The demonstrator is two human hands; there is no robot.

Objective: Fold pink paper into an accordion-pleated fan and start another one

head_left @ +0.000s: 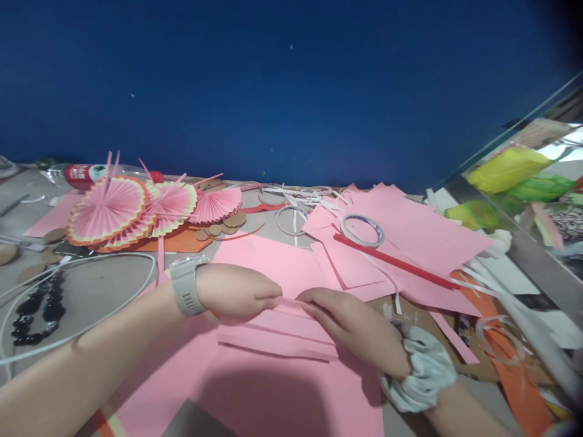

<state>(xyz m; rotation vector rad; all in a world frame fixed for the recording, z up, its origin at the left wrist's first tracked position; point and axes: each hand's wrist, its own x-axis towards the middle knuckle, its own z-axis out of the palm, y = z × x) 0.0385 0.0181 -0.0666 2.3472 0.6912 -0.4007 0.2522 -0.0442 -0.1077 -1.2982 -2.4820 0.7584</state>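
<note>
A pink paper sheet [277,341] with several parallel creases lies before me, its near part pleated into narrow strips. My left hand [243,291], below a grey watch, pinches the upper fold of this sheet near its middle. Just right of it, my right hand [348,325] grips the same fold, thumb and fingers closed on the paper; a pale scrunchie is round that wrist. The fingertips of both hands almost meet. Under the creased sheet spread larger pink sheets [255,397].
Round pleated paper fans [107,209] stand at the left, before a plastic bottle [84,175]. Tape rolls [363,230] and a red strip [396,261] lie beyond my hands. At left are a white cable [152,267] and black beads [39,309]. A blue partition [291,91] rises behind.
</note>
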